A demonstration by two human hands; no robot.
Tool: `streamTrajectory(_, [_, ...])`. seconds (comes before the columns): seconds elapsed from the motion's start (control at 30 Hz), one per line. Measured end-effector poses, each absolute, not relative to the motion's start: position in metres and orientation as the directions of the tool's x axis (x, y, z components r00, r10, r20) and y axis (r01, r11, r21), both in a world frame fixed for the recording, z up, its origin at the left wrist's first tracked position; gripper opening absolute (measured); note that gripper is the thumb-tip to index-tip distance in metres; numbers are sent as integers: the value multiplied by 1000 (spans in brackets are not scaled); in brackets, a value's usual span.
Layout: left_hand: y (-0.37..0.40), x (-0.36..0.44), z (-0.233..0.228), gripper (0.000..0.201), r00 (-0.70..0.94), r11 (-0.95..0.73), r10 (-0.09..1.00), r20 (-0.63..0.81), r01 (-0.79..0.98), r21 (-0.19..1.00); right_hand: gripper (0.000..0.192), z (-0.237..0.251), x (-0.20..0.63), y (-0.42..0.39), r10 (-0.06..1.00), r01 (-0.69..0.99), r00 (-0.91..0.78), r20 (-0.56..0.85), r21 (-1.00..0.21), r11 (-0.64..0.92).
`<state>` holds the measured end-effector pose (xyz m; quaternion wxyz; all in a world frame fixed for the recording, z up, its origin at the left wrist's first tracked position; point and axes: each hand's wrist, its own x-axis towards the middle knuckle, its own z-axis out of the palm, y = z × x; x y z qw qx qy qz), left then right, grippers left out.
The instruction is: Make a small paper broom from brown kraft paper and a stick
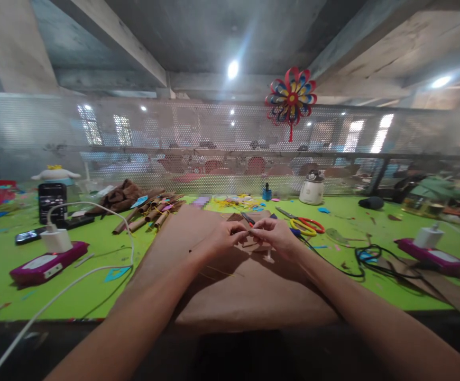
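Note:
Over a large sheet of brown paper [230, 301], my left hand [230, 235] and my right hand [273, 235] meet with fingertips pinched together. Between them is a small dark brown piece, too small to name and mostly hidden by the fingers. Brown scraps and a dark tool, partly covered, lie just behind and below the hands. Scissors with red and yellow handles [307, 226] rest right of my right hand. Thin yellow strands [224, 271] lie on the paper in front of my left hand.
Brown paper rolls [154, 211] lie at the back left. Purple power strips [49, 263] stand on both sides, with a white cable [75, 283] and black cables [359, 259]. A blue bottle [267, 192] and a white jar [312, 189] stand near the mesh screen [198, 132].

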<state>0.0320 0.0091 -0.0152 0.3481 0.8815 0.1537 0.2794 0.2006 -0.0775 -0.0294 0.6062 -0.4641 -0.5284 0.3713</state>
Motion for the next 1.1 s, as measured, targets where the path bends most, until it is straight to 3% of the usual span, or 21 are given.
streamTrajectory(0.3, [10, 35, -18, 20, 798, -557, 483, 361, -39, 830, 27, -28, 198, -79, 960, -16, 129, 247, -968, 252])
streamTrajectory(0.53, [8, 37, -16, 15, 771, -354, 584, 255, -41, 934, 32, -25, 195, -81, 976, -56, 140, 165, -983, 174])
streamTrajectory(1.1, [3, 35, -13, 38, 763, -227, 611, 212, -87, 970, 33, -26, 195, -82, 969, 7, 159, 191, -981, 193])
